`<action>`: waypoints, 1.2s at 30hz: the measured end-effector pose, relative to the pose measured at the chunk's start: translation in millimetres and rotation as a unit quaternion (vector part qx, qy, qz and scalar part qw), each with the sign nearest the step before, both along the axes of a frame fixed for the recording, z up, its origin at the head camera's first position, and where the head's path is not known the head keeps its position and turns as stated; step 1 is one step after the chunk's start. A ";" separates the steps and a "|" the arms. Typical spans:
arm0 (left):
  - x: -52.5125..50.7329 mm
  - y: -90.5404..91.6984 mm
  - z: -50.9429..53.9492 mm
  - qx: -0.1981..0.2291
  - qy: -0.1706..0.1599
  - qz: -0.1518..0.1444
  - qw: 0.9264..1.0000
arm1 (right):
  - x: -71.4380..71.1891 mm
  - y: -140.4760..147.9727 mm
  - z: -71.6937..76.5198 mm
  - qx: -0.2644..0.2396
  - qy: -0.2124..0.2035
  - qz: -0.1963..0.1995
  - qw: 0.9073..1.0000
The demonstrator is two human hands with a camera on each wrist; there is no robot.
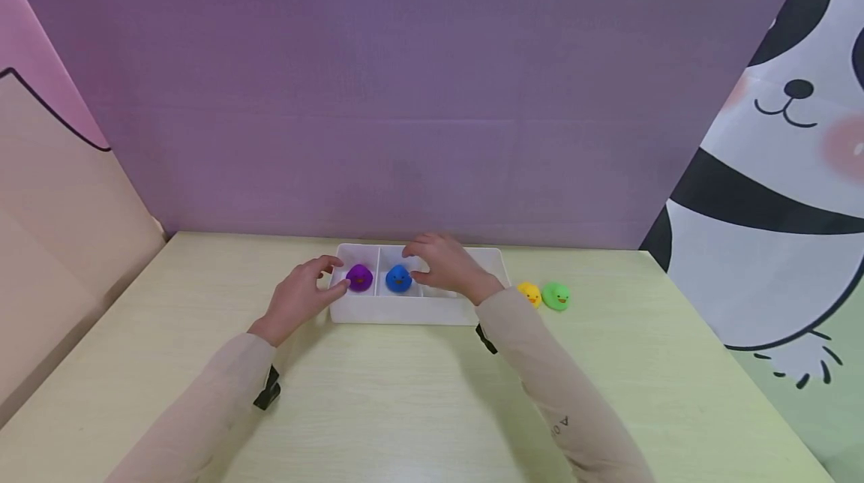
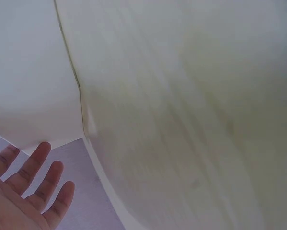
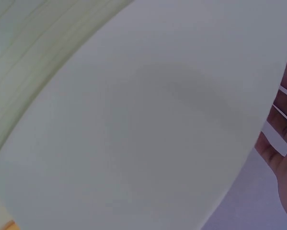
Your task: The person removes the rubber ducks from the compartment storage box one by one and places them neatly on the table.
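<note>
Pale wooden table point(image 1: 378, 400) — white divided tray point(image 1: 398, 310) holds purple toy duck point(image 1: 360, 276), blue toy duck point(image 1: 398, 280); left hand point(image 1: 300, 298), right hand point(image 1: 448, 265) — loosely spread, empty.

Beige sleeves point(image 1: 212, 400) meet black wrist pieces point(image 1: 268, 391), the right sleeve point(image 1: 563, 385) bearing small dark marks point(image 1: 560, 425), possibly letters.

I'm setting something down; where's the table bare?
Bare: the table between the sleeves, in front of the tray; also left of the left hand and right of the green duck. Crowded: the tray, purple duck and blue duck inside, right hand above.
</note>
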State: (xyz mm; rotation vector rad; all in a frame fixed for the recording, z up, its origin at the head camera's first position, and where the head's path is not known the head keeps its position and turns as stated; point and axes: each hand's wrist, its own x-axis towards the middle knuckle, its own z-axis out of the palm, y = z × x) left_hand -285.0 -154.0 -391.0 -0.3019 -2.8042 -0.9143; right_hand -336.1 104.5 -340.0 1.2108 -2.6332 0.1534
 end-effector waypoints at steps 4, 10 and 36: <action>0.8 0.2 0.8 -0.002 0.006 0.000 1.000 | -2.4 -5.8 -2.3 0.007 -0.005 -0.002 1.000; 1.5 0.0 1.3 -0.002 0.005 -0.001 1.000 | -6.8 -13.2 -7.8 0.020 -0.011 -0.011 1.000; 0.3 -1.3 1.1 0.005 0.006 -0.002 1.000 | -15.0 -30.0 -10.0 0.096 -0.068 -0.057 0.991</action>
